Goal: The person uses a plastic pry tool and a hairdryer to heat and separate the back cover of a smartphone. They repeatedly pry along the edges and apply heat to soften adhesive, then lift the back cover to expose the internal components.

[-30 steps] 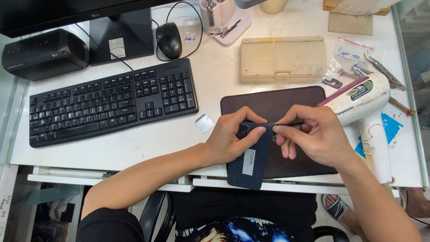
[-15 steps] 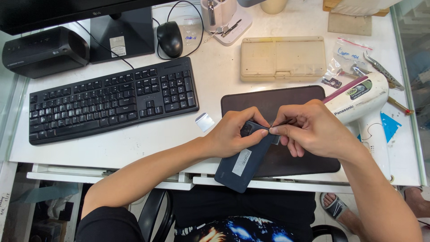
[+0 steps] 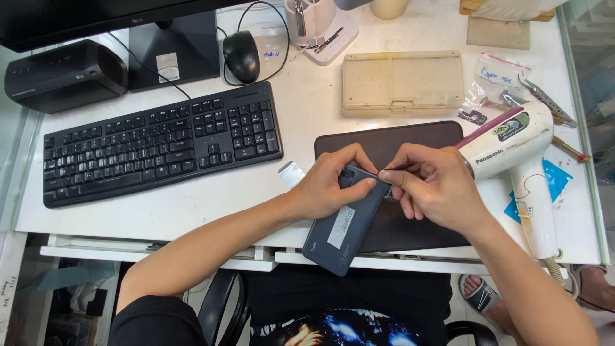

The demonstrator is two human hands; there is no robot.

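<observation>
A: In the head view, what do the two hands do?

B: The left hand (image 3: pixel 330 186) is wrapped around the upper end of a dark blue-grey phone (image 3: pixel 346 224), thumb on its back near the camera. The phone lies back side up and tilted, its lower end over the front edge of the white desk (image 3: pixel 307 109). A pale sticker is on its back.

A: And the right hand?

B: The right hand (image 3: pixel 435 186) is closed in a pinch at the upper right edge of the phone. Its fingertips hold something thin and dark there; it is too small to tell what it is. The two hands are close together, nearly touching over the phone.

A: Where is the phone exactly?

B: It rests partly on a dark mat (image 3: pixel 397 144) in front of the person, with its lower part out past the desk edge, above the lap.

A: What is around?

B: To the right, touching the mat's corner, lies a white hair dryer (image 3: pixel 519 160). Behind the mat is a beige flat box (image 3: pixel 402 83), closed. On the left is a black keyboard (image 3: pixel 157 147), and behind it a black mouse (image 3: pixel 241 56), a monitor stand (image 3: pixel 173 48) and a black speaker (image 3: pixel 64 74). Just beside the left hand lies a small silver piece (image 3: pixel 291 173) on the desk. Near the dryer's head are metal tweezers (image 3: pixel 544 96) and a small clear bag (image 3: pixel 496 74).
</observation>
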